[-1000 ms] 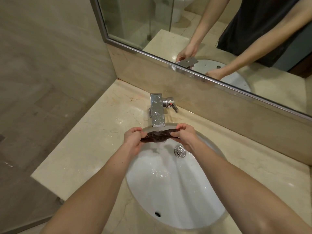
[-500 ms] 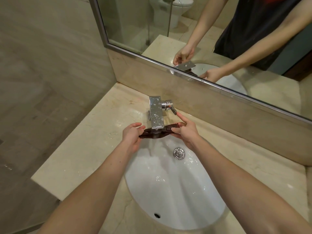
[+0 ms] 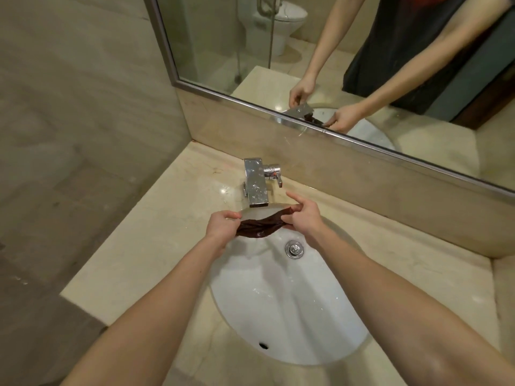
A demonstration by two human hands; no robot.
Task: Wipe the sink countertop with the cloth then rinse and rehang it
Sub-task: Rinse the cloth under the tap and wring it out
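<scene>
Holding the cloth (image 3: 260, 228) twisted into a dark rope btw both hands, just below the tap spout (image 3: 256, 188) & over the back of the basin (image 3: 292, 307). My left hand (image 3: 221, 228) is gripping the left end w/ fingers curled round it. My right hand (image 3: 303, 218) is pinching the right end, while its index finger (image 3: 294, 197) is sticking out straight toward the lever (image 3: 274, 174).

The cloth's long axis is running left-right, crosswise to the spout, rising a little toward the right hand. The lever is sitting on the tap's right side, just beyond that index finger, so the right hand is the nearer one for it (the left would have to cross the spout).

I'm judging this as the rinse/wring step, w/ rehanging not yet done. Can't tell whether water is running.

The drain plug (image 3: 294, 248) is lying beside the right wrist, the desk (image 3: 133, 246) is showing a wet sheen near the tap base, and the mirror (image 3: 223, 37) is standing behind. Nothing is blocking the way to the lever.
</scene>
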